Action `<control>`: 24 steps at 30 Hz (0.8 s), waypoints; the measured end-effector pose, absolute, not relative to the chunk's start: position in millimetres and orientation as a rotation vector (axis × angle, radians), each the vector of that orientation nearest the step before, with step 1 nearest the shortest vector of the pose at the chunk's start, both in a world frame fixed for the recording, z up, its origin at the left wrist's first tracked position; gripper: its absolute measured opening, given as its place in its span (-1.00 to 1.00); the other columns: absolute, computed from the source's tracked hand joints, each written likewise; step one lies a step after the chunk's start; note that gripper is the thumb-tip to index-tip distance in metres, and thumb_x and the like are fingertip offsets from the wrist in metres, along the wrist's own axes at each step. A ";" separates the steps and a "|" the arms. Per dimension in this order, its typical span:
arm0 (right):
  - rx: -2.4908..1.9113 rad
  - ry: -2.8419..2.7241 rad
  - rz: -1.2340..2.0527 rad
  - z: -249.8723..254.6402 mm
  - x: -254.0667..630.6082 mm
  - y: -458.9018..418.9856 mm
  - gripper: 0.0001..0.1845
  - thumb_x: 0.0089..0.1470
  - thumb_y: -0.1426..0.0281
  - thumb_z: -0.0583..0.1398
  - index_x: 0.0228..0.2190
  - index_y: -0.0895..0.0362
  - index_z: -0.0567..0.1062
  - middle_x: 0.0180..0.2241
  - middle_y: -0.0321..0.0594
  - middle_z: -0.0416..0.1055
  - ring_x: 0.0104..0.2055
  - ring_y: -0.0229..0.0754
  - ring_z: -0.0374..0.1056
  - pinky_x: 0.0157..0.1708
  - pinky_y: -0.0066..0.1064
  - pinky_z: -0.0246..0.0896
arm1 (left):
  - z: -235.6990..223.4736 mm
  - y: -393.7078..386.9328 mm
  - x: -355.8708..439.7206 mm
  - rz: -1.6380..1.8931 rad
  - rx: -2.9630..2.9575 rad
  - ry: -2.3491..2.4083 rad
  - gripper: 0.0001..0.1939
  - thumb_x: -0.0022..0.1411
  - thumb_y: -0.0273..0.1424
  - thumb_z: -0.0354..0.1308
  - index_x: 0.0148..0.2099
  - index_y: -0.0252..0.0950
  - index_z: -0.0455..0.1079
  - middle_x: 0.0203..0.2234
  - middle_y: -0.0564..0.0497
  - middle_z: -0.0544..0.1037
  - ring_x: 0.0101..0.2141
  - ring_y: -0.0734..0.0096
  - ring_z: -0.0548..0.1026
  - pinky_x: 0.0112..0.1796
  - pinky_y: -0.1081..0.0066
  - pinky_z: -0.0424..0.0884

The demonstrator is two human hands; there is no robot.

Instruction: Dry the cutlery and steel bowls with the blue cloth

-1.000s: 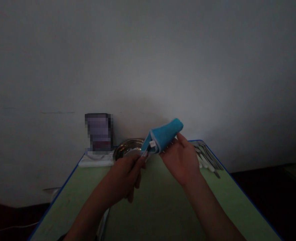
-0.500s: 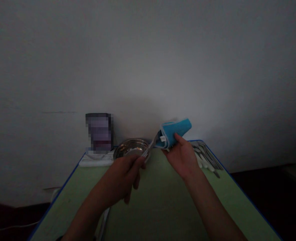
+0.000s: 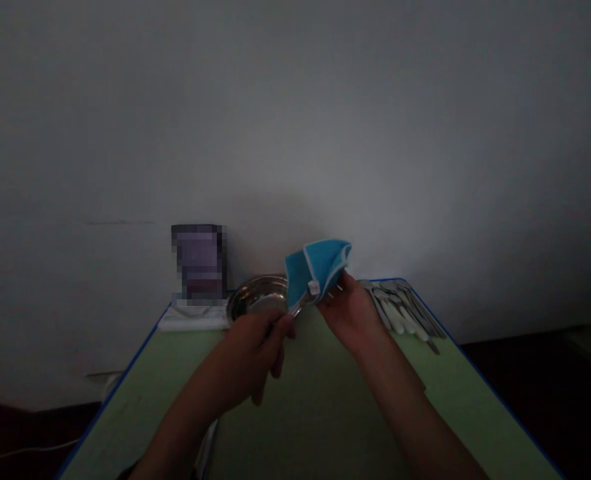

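My left hand (image 3: 258,347) is closed round one end of a metal fork (image 3: 300,307), which points up and to the right. The fork's far end is hidden at a blue cloth (image 3: 328,261) with pale edging and a small white tag. My right hand (image 3: 353,313) holds this folded cloth from below and from the right, with its fingers partly hidden behind it. Behind my left hand stands a shiny metal bowl (image 3: 243,297), partly covered by the hand and the cloth.
Several pieces of cutlery (image 3: 400,310), some with white handles, lie at the table's back right. A blurred-out dark upright device (image 3: 200,263) stands on a white base (image 3: 190,323) at back left. More metal cutlery (image 3: 206,447) lies near my left forearm. The green table (image 3: 295,433) meets a wall.
My right hand has moved the cloth left and down over the fork, and the cloth has opened out somewhat. My left hand with the fork has stayed nearly in place.
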State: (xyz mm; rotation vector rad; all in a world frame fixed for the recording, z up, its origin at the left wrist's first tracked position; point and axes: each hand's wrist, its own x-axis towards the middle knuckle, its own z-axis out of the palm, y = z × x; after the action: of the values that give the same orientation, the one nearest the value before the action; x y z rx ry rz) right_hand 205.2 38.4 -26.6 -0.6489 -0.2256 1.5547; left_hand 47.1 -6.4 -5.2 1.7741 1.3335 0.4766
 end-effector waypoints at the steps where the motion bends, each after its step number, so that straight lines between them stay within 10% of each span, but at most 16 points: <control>1: -0.637 -0.248 1.533 -28.7 203.9 39.0 -0.77 0.10 0.44 0.04 -0.54 0.15 0.40 -0.58 -0.32 0.43 -0.55 -0.31 0.32 -0.48 -0.47 0.28 | -4.8 -6.6 47.3 0.471 1.779 1.334 -0.63 0.28 -0.15 -0.22 -0.30 -0.28 0.27 -0.74 0.18 0.39 -0.86 0.55 0.32 -0.84 0.64 0.13; 12: -0.534 -0.406 1.498 -28.8 210.7 39.4 -0.84 0.05 0.37 0.12 -0.35 0.13 0.49 -0.31 -0.24 0.51 -0.31 -0.24 0.38 -0.28 -0.36 0.31 | -0.4 -5.5 40.5 0.537 1.865 1.418 -0.64 0.29 -0.18 -0.22 -0.34 -0.29 0.26 -0.70 0.17 0.41 -0.85 0.58 0.32 -0.81 0.62 0.18; 24: -0.627 -0.293 1.406 -27.0 199.9 31.5 -0.91 -0.12 0.50 0.23 -0.46 0.14 0.41 -0.46 -0.34 0.46 -0.40 -0.30 0.35 -0.37 -0.47 0.27 | -3.0 -15.5 58.0 0.451 1.927 1.342 -0.65 0.30 -0.22 -0.24 -0.35 -0.29 0.26 -0.71 0.15 0.40 -0.83 0.58 0.32 -0.76 0.61 0.19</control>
State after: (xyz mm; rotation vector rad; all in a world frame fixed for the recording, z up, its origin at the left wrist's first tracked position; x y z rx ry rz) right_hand 199.9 31.5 -27.0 -0.6271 -0.2927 1.4062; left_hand 58.0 -15.5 -3.0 1.9272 1.3422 0.4510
